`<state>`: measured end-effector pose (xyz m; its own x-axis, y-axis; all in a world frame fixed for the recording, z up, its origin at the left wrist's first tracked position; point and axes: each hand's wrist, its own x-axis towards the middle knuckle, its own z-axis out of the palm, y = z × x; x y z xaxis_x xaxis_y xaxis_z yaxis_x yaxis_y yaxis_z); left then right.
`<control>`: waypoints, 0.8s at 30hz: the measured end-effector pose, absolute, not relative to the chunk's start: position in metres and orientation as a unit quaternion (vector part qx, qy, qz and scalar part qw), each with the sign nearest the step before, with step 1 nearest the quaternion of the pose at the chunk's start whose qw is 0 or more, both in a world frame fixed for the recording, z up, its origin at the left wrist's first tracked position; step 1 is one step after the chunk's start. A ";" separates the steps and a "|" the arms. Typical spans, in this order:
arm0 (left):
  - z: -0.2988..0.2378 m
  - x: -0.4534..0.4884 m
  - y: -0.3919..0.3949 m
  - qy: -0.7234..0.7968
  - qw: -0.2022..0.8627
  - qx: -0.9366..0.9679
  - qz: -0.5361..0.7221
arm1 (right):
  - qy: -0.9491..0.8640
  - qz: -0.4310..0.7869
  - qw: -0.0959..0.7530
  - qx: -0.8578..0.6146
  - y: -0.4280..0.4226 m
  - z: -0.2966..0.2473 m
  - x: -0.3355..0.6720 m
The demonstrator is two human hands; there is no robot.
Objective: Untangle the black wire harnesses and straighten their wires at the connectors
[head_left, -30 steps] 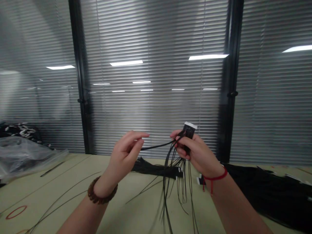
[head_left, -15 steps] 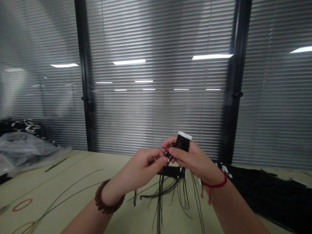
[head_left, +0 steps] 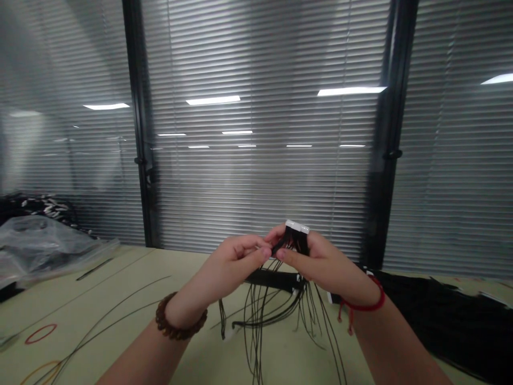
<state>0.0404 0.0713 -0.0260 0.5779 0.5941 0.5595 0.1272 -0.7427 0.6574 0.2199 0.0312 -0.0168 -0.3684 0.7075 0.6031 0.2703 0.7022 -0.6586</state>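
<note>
Between my two hands is a wire harness: a white connector (head_left: 297,227) at the top with many thin black wires (head_left: 298,243) running down from it. My right hand (head_left: 320,259) is closed around the wires just below the connector, thumb in front. At the left of the connector, my left hand (head_left: 236,262) pinches some of the black wires between thumb and fingers; its fingertips almost meet the right hand's. Loose wire ends hang below both hands. Behind them a black sleeved bundle (head_left: 272,279) with a white end piece lies over the table.
Black cables (head_left: 441,321) are heaped at the right on the pale table (head_left: 132,331). A clear plastic bag (head_left: 44,246) and a pile of dark cables (head_left: 36,206) sit at the far left. A red ring (head_left: 40,333) and thin wires lie nearer. Window blinds (head_left: 256,176) rise behind.
The connector has shifted slightly left and down with the right hand. The hanging wires are more spread out. My left hand has moved slightly up and left, still pinching.
</note>
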 end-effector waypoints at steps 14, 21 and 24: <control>-0.019 0.040 0.068 0.251 0.230 0.836 0.430 | -0.750 0.204 0.481 -0.404 0.041 -0.020 0.220; -0.016 0.032 0.068 0.249 0.366 0.822 0.358 | -0.715 0.181 0.510 -0.443 0.038 -0.017 0.219; -0.012 0.020 0.068 0.253 0.366 0.825 0.349 | -0.663 0.159 0.569 -0.460 0.040 -0.016 0.225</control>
<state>0.0203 0.0679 -0.0123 0.6273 0.6734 0.3912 0.1624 -0.6044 0.7800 0.2248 0.0400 -0.0156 0.0703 0.7912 0.6074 0.4286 0.5259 -0.7346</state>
